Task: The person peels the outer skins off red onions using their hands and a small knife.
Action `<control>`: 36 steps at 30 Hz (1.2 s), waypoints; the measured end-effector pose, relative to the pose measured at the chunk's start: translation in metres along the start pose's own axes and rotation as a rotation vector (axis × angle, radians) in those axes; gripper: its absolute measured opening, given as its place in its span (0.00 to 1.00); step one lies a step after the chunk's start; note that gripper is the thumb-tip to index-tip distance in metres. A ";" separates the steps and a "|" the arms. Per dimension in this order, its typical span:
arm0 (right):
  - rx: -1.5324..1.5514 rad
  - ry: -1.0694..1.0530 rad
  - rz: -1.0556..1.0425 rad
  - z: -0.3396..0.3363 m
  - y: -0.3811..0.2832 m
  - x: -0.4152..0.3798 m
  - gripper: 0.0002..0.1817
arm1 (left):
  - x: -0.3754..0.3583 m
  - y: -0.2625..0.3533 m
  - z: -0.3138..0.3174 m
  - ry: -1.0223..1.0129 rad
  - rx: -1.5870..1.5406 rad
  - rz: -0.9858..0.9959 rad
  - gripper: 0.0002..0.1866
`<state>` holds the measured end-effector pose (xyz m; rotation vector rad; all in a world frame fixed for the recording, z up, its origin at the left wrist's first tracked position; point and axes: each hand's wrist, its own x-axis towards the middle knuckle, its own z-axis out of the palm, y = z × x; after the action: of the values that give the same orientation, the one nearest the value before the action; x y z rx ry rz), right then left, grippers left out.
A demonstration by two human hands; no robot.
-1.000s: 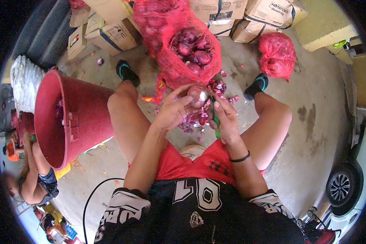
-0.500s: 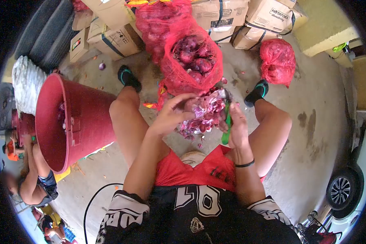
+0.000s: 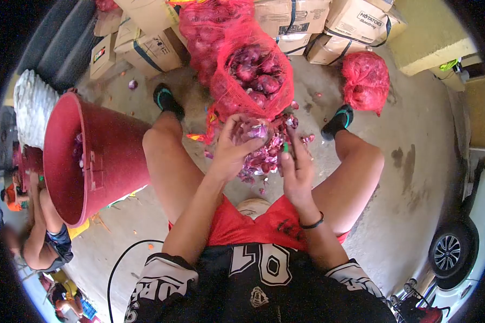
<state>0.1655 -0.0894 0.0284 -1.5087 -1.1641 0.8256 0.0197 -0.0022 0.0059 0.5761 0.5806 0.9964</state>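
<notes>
My left hand (image 3: 234, 148) is wrapped round a purple onion (image 3: 257, 131) above a heap of onion skins (image 3: 261, 161). Just right of it, my right hand (image 3: 297, 169) holds a knife with a green handle (image 3: 285, 147), mostly hidden by the fingers; its blade cannot be made out. Beyond both hands stands an open red mesh sack (image 3: 226, 89) full of red onions (image 3: 265, 84).
A large red tub (image 3: 118, 156) lies tipped at the left, near another person (image 3: 40, 245). Cardboard boxes (image 3: 156, 51) and another mesh sack (image 3: 215, 37) stand behind. A tied red bag (image 3: 365, 81) sits at the right. A car wheel (image 3: 448, 253) shows far right.
My right hand has moved left and turned, and the green handle now shows only as a small piece. My left hand with the onion has shifted slightly.
</notes>
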 end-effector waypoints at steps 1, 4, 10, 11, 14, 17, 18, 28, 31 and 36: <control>-0.020 -0.039 -0.014 0.000 -0.010 0.000 0.28 | -0.003 0.002 0.006 0.021 0.008 0.001 0.28; -0.073 -0.085 -0.050 0.004 -0.011 0.002 0.28 | -0.004 0.001 0.011 0.022 0.039 0.027 0.29; -0.122 -0.077 -0.219 0.005 -0.015 0.010 0.26 | -0.003 -0.003 0.006 0.007 0.064 0.071 0.28; -0.142 -0.089 -0.218 0.004 -0.014 0.010 0.26 | -0.003 -0.004 0.005 -0.003 0.072 0.091 0.28; -0.197 -0.005 -0.218 0.004 -0.006 0.010 0.25 | -0.004 -0.003 0.005 0.010 0.069 0.078 0.28; -0.040 0.048 -0.069 -0.004 0.003 0.011 0.25 | -0.006 0.001 0.010 -0.067 -0.037 0.067 0.28; -0.004 0.012 -0.046 -0.005 -0.002 0.010 0.25 | -0.006 0.001 0.009 -0.055 -0.039 0.058 0.28; -0.086 -0.097 -0.177 0.007 -0.016 0.008 0.29 | -0.005 -0.001 0.007 0.017 0.014 0.060 0.28; -0.106 -0.100 -0.186 0.006 -0.016 0.010 0.28 | -0.004 -0.001 0.008 0.015 0.033 0.066 0.28; -0.219 -0.139 -0.108 0.002 -0.021 0.008 0.25 | -0.003 -0.003 0.004 0.011 0.052 0.067 0.28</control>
<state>0.1611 -0.0805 0.0492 -1.5682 -1.4656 0.7586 0.0232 -0.0070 0.0074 0.6392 0.6019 1.0504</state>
